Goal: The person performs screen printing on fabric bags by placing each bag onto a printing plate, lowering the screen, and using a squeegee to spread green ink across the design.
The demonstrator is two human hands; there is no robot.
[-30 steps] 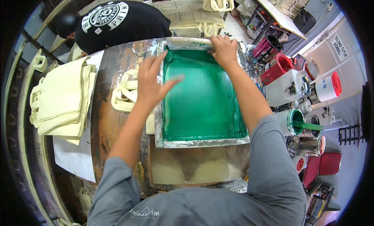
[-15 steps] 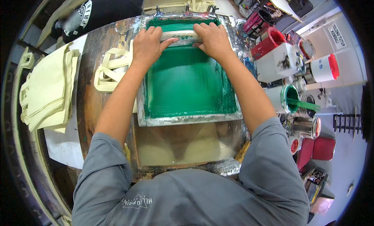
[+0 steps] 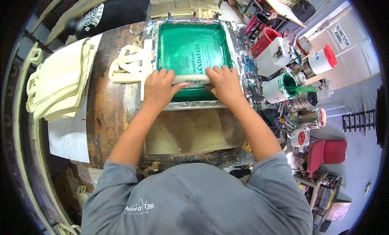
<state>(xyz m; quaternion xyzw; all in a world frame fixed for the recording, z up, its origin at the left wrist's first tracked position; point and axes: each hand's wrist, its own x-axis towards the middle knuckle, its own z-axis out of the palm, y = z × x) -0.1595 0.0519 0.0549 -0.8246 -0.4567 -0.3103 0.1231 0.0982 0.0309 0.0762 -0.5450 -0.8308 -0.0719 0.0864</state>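
Note:
Both my hands grip a squeegee (image 3: 191, 79) with a pale, ink-smeared bar, lying crosswise over the near part of a green-inked printing screen (image 3: 178, 38). My left hand (image 3: 159, 87) is closed round its left end, thumb along the near side. At the right end my right hand (image 3: 225, 84) holds it the same way. Beyond the squeegee, a dark design with lettering shows in the mesh; green ink lies on the near side and along the edges. Cream bag handles (image 3: 117, 69) stick out from under the screen's left side.
Clamps (image 3: 194, 15) hold the screen's far edge. A stack of cream bags (image 3: 63, 81) lies at left on a white sheet. On the right stand a green-smeared ink bucket (image 3: 275, 89), a red bucket (image 3: 264, 39) and several cans. Another person (image 3: 117, 16) is at far left.
My hands have drawn the squeegee from the screen's far end toward me. The design in the mesh behind it now shows, where solid green was before.

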